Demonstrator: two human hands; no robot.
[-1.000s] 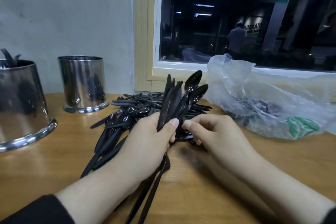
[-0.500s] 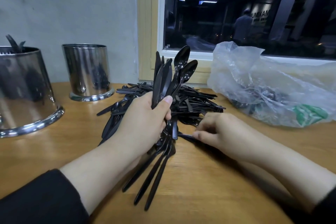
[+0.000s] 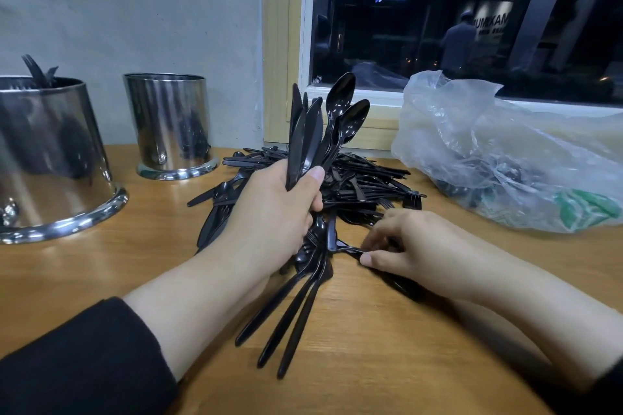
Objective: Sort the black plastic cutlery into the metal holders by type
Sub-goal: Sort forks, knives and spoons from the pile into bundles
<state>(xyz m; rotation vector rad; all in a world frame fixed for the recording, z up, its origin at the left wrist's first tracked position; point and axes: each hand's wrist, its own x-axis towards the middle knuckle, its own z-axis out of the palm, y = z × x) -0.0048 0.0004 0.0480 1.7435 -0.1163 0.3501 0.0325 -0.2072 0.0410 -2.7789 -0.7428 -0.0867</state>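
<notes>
My left hand [image 3: 276,209] grips an upright bundle of black plastic knives and spoons [image 3: 317,131]; their handles stick out below toward me. Behind it a loose pile of black cutlery [image 3: 364,182] lies on the wooden table [image 3: 387,357]. My right hand [image 3: 411,246] rests on the table at the pile's near edge, fingertips pinching the handle of one black piece [image 3: 347,249]. A large metal holder [image 3: 50,158] with forks poking out stands at far left. A smaller metal holder [image 3: 168,125] stands behind it, near the wall.
A crumpled clear plastic bag [image 3: 505,158] with more black cutlery and a green print lies at the right under the window [image 3: 438,27]. The wall closes off the table's far side.
The left hand lifted its bundle higher and more upright. The right hand dropped from the bundle to the table and pinched a piece at the pile's near edge.
</notes>
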